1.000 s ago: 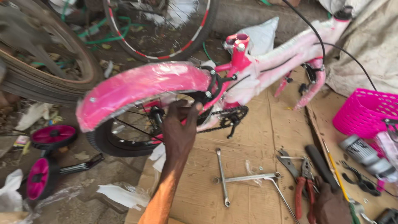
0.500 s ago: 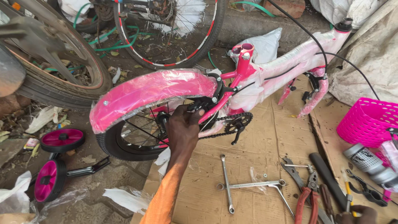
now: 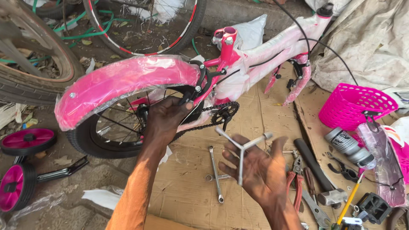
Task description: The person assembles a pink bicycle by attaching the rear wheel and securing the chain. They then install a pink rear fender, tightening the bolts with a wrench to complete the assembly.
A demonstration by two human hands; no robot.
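A small pink bicycle (image 3: 238, 64) lies on its side on flattened cardboard (image 3: 191, 187) spread over the ground, seen from above by the person working on it. Much of the frame and the pink rear mudguard (image 3: 123, 83) are wrapped in clear plastic.

The left hand (image 3: 164, 119) reaches in under the mudguard and grips the bicycle near the hub of the rear wheel (image 3: 106, 132), fingers curled around a part that cannot be made out. The right hand (image 3: 260, 168) is held palm up with the fingers loosely spread, and a three-armed metal wrench (image 3: 242, 147) rests across them, held in the air just to the right of the chain and the crank sprocket (image 3: 223, 113).

Judging from this view, the assembly looks partly done. The rear wheel, mudguard, chain and sprocket are on the frame. The front fork (image 3: 298, 83) has no wheel in it, the seat tube stands open with no saddle, and no pedal shows on the crank.

Parts lie loose nearby: two pink stabiliser wheels (image 3: 23, 159) on the ground to the left, a pink plastic basket (image 3: 355, 106) to the right, and a black pedal (image 3: 372, 206) at the lower right. A long spanner (image 3: 215, 174), red-handled pliers (image 3: 296, 183) and other tools lie on the cardboard. Larger bicycle wheels (image 3: 140, 25) lean behind.
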